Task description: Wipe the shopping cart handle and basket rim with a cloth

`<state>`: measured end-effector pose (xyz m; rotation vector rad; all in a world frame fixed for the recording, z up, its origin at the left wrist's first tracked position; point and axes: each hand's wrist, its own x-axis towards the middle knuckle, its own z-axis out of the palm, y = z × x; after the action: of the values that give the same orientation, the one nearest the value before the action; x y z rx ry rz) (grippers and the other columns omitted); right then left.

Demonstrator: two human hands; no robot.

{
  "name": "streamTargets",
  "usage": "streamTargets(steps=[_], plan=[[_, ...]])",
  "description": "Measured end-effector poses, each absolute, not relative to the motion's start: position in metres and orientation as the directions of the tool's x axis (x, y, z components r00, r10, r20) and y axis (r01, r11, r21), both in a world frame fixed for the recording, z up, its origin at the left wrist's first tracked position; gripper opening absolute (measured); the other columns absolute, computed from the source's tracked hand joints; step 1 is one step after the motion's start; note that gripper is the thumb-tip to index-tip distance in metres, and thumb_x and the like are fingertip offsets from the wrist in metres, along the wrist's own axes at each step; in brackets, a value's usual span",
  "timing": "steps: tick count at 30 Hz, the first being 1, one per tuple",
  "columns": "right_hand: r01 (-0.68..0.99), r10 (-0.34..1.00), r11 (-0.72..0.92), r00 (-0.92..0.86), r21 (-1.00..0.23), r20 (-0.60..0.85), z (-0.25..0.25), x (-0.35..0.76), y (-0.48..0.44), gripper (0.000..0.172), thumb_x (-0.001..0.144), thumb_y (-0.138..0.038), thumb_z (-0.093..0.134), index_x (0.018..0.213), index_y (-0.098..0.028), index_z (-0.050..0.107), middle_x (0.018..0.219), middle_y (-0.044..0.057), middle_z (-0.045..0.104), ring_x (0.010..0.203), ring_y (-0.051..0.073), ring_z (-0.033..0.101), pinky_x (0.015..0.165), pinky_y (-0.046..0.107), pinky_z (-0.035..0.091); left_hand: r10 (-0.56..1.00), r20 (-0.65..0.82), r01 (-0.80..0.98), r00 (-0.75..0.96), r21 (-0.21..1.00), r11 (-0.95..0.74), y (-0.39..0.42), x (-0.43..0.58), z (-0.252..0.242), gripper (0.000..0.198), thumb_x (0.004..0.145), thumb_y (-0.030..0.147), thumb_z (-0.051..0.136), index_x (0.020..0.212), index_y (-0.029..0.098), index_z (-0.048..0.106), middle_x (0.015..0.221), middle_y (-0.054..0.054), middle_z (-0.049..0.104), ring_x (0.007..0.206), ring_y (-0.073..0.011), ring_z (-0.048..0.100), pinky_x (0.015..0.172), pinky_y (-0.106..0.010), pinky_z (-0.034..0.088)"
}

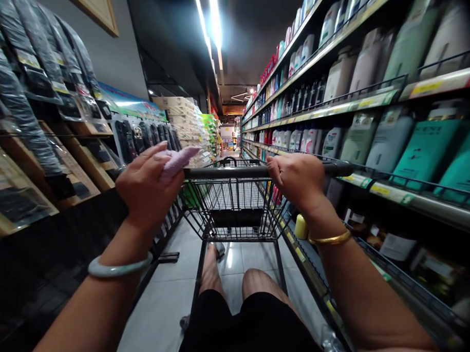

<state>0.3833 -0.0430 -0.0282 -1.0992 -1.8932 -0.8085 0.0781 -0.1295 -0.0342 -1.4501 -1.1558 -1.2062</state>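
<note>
A black wire shopping cart [238, 196] stands before me, its dark handle bar [227, 172] running across at hand height. My right hand [298, 178] is closed around the bar, right of its middle. At the bar's left end my left hand [152, 186] is closed on a crumpled lilac cloth [179, 161], which sticks out between thumb and fingers. The palm side of this hand is hidden, so how firmly it grips the bar cannot be seen. Through the wires of the basket I make out no goods.
Shelves of shampoo and lotion bottles [421, 151] line the right side, close to the handle's end. Packaged goods hang on a rack [67, 134] at the left. Stacked boxes [179, 117] stand farther along. The tiled floor [169, 292] runs down the aisle.
</note>
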Motion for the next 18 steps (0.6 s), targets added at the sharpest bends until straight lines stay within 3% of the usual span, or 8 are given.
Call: streamTargets(steps=[4, 8, 10, 13, 15, 18], plan=[[0.902, 0.391, 0.414, -0.296, 0.121, 0.872, -0.029, 0.382, -0.042, 0.067, 0.108, -0.047, 0.023, 0.082, -0.018, 0.078, 0.083, 0.011, 0.077, 0.067, 0.020, 0.055, 0.064, 0.036, 0.014, 0.100, 0.972, 0.960, 0.214, -0.190, -0.206, -0.123, 0.107, -0.042, 0.018, 0.097, 0.038, 0.065, 0.104, 0.022, 0.069, 0.121, -0.009, 0.077, 0.115, -0.0215, 0.072, 0.094, -0.045, 0.058], [0.895, 0.385, 0.424, -0.318, 0.140, 0.866, -0.029, 0.383, -0.042, 0.066, 0.108, -0.046, 0.023, 0.080, -0.018, 0.076, 0.081, 0.011, 0.076, 0.066, 0.020, 0.054, 0.064, 0.036, 0.013, 0.068, 0.930, 0.897, 0.361, -0.327, -0.296, -0.117, 0.114, -0.041, 0.016, 0.091, 0.034, 0.074, 0.104, 0.026, 0.070, 0.120, -0.007, 0.078, 0.113, -0.0239, 0.072, 0.099, -0.043, 0.058], [0.889, 0.377, 0.433, -0.330, 0.151, 0.865, -0.030, 0.384, -0.042, 0.067, 0.108, -0.047, 0.022, 0.080, -0.018, 0.075, 0.080, 0.011, 0.075, 0.066, 0.020, 0.053, 0.064, 0.036, 0.013, 0.092, 0.943, 0.921, 0.320, -0.287, -0.264, -0.119, 0.098, -0.038, 0.015, 0.091, 0.033, 0.072, 0.104, 0.027, 0.071, 0.116, -0.006, 0.078, 0.110, -0.0250, 0.072, 0.096, -0.044, 0.058], [0.887, 0.371, 0.436, -0.331, 0.152, 0.868, -0.030, 0.383, -0.042, 0.067, 0.108, -0.049, 0.022, 0.082, -0.017, 0.076, 0.081, 0.011, 0.075, 0.065, 0.020, 0.054, 0.064, 0.036, 0.013, 0.049, 0.998, 0.990, 0.030, -0.023, -0.140, -0.124, 0.069, -0.036, 0.014, 0.094, 0.034, 0.066, 0.103, 0.027, 0.074, 0.105, -0.004, 0.076, 0.103, -0.0266, 0.071, 0.095, -0.049, 0.056], [0.892, 0.372, 0.430, -0.318, 0.141, 0.872, -0.030, 0.383, -0.041, 0.067, 0.108, -0.048, 0.023, 0.082, -0.017, 0.076, 0.080, 0.011, 0.075, 0.065, 0.020, 0.054, 0.063, 0.036, 0.013, -0.029, 0.997, 0.992, -0.078, 0.074, -0.102, -0.124, 0.066, -0.040, 0.013, 0.093, 0.032, 0.066, 0.102, 0.026, 0.074, 0.100, -0.004, 0.075, 0.100, -0.0271, 0.070, 0.095, -0.051, 0.056], [0.897, 0.379, 0.425, -0.301, 0.125, 0.875, -0.030, 0.382, -0.041, 0.066, 0.108, -0.047, 0.024, 0.081, -0.018, 0.076, 0.080, 0.011, 0.075, 0.066, 0.020, 0.055, 0.063, 0.036, 0.013, -0.071, 0.997, 0.986, 0.031, -0.042, -0.161, -0.120, 0.098, -0.052, 0.009, 0.088, 0.024, 0.071, 0.097, 0.026, 0.071, 0.101, -0.004, 0.077, 0.099, -0.0258, 0.071, 0.095, -0.049, 0.058]])
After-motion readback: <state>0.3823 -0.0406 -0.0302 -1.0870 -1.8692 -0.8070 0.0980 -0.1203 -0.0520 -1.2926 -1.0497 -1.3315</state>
